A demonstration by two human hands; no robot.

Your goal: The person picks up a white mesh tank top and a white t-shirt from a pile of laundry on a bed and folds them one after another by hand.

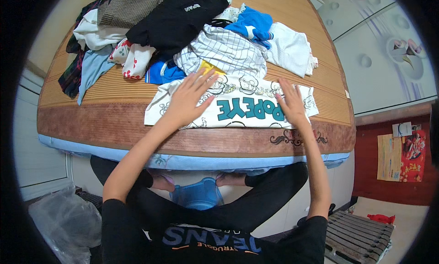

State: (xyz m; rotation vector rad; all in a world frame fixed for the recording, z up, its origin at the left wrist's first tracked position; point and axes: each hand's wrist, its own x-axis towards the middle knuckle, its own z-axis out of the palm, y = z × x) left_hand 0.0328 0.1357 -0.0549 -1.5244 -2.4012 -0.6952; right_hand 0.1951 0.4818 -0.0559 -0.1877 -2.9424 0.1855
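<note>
A white cartoon-print T-shirt (245, 89) lies folded into a wide, low band along the near edge of the mat-covered bed (103, 118). My left hand (192, 97) rests flat on its left part, fingers spread. On its right part lies my right hand (291, 101), palm down with fingers apart, partly covering the teal lettering. Neither hand grips anything. Just beyond my left fingertips a yellow patch of cloth (211, 67) shows. A white garment with a blue grid pattern (226, 49) lies bunched directly behind the T-shirt.
A heap of clothes spreads over the bed, with a black garment (178, 20), a checked brown one (132, 6), a blue one (252, 22) and a white one (288, 49). Below are a blue plastic stool (197, 194), a clear plastic bag (65, 222) and a slatted grey rack (358, 235).
</note>
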